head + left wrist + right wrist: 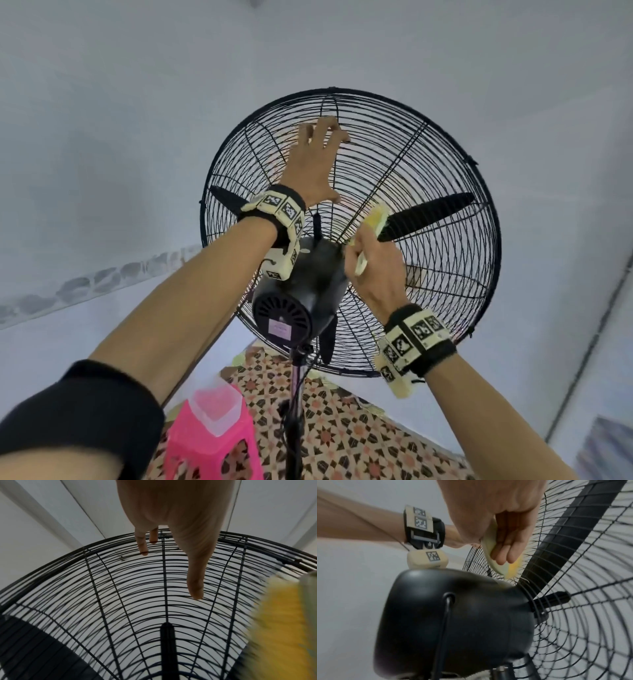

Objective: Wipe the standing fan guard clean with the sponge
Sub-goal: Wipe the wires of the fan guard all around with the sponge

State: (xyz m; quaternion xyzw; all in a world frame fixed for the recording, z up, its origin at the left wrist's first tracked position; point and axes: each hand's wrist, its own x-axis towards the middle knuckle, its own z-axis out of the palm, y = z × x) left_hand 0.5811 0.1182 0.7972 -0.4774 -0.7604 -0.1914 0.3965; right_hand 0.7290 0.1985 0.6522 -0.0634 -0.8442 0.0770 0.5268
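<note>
Sponge (375,219), a yellow block with a pale backing, sits at centre of the head view, gripped by the right hand (373,270) with fingers curled over its back. Its yellow face is pressed against the black wire fan guard (428,284) just above the black motor housing (298,291), near the hub. The left hand (317,161) is higher in the frame, fingers spread and nearly straight, tips resting on the upper wires of the guard and holding nothing; judged to be steadying it. Three black blades (428,214) stand still behind the wires. A pink plastic stool (212,442) stands at lower left on patterned floor tiles (342,428).

Progress: wiping is under way on the rear guard near its centre. No clear boundary between cleaned and uncleaned wire can be made out, so the remainder cannot be measured.
</note>
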